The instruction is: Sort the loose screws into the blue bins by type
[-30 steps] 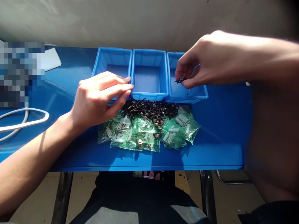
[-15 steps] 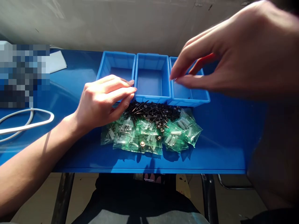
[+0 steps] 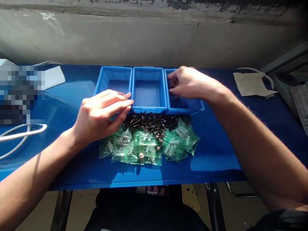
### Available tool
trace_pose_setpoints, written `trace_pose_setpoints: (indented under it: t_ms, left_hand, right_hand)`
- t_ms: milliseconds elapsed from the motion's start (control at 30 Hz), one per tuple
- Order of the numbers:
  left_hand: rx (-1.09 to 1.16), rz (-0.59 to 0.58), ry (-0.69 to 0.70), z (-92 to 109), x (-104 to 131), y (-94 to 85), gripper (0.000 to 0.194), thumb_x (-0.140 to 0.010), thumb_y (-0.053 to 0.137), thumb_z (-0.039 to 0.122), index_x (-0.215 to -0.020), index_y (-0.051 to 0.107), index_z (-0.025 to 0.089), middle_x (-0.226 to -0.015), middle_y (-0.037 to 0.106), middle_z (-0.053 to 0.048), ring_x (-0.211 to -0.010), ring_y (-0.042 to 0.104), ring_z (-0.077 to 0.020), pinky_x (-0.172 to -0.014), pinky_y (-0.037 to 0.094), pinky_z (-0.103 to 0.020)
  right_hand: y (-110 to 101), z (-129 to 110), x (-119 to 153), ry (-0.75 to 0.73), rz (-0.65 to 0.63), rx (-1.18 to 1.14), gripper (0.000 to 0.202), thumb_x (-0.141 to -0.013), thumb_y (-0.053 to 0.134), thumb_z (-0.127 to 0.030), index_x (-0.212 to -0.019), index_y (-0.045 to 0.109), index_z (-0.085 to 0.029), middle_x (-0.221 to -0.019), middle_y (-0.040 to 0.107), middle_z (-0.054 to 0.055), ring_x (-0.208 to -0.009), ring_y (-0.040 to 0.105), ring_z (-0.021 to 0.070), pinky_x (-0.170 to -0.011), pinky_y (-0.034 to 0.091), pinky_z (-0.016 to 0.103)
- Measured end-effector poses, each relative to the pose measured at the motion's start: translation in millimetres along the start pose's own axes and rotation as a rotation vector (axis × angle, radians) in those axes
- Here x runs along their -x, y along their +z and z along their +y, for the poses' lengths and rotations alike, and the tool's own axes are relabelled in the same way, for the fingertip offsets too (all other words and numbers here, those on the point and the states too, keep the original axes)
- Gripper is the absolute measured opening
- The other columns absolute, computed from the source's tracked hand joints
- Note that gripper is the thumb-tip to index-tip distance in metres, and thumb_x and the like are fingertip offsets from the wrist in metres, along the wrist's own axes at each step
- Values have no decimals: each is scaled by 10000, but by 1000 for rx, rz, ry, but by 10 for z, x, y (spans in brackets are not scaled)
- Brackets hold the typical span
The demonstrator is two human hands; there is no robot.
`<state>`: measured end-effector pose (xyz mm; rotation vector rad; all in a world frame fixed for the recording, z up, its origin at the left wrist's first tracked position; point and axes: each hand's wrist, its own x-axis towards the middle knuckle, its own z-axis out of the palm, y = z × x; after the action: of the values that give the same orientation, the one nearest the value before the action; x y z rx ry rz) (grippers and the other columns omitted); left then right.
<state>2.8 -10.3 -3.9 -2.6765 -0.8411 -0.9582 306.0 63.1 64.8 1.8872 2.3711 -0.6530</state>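
My left hand (image 3: 101, 115) rests against the near right corner of the left blue bin (image 3: 97, 88), its fingers stretched out and nothing visible in them. My right hand (image 3: 184, 81) reaches into the right blue bin (image 3: 185, 111) with curled fingers. Their tips are partly in shadow, so I cannot make out what they hold. Between these two stands the middle blue bin (image 3: 150, 93). Just in front of the bins lies a pile of black screws (image 3: 151, 122). Green clear packets (image 3: 170, 149) with pale plastic plugs lie nearer me, with a hex-head screw (image 3: 141, 155) on them.
The blue table (image 3: 211, 154) ends in front of my lap. A white cable (image 3: 24, 136) and a pale card (image 3: 55, 77) lie at left. A piece of paper (image 3: 251, 84) is at right. Behind the table rises a grey wall (image 3: 115, 38).
My right hand has moved from above the right bin down and away from me, into it. The left hand stays at the left bin. The view has shifted slightly.
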Motion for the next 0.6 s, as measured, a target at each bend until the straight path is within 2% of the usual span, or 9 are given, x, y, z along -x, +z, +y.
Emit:
trace_pose_setpoints:
  t_ms: [100,233,367,500,600]
  left_hand:
    - [1,23,26,-6,-2,4,268,-1071,740,142,-1317,745,248,-1193,856,-74,-1100,861,-277,-853,768,-449]
    - [-5,32,29,-16,-2,17,229,-1056,748,134,-1272,754,212,-1193,859,-89,-1107,863,-292,-865,760,-434]
    - [8,44,30,-15,1,25,200,-1056,750,125,-1242,752,198,-1182,859,-107,-1092,864,-314,-849,755,-449]
    - [7,53,32,-14,7,34,192,-1060,752,122,-1241,751,186,-1183,857,-120,-1079,864,-328,-830,754,-467]
    - [2,46,28,-15,13,38,188,-1069,749,135,-1247,750,196,-1196,858,-114,-1085,865,-322,-832,757,-468]
  right_hand:
    - [-45,6,43,6,-57,-27,168,-996,681,-105,-939,822,-177,-920,844,86,-843,828,241,-786,671,358]
    - [-96,-3,101,23,-99,-106,214,-1044,680,-106,-969,855,-205,-946,861,57,-857,851,219,-771,701,317]
    - [-107,-33,132,74,-167,-210,269,-1058,647,-97,-966,886,-180,-921,866,75,-832,850,217,-738,708,288]
    - [-103,-43,121,62,-245,-119,207,-1016,706,-143,-987,907,-181,-927,867,74,-854,845,228,-707,705,285]
    - [-93,-38,108,39,-291,-39,128,-958,781,-155,-973,903,-190,-922,854,59,-800,816,216,-636,652,292]
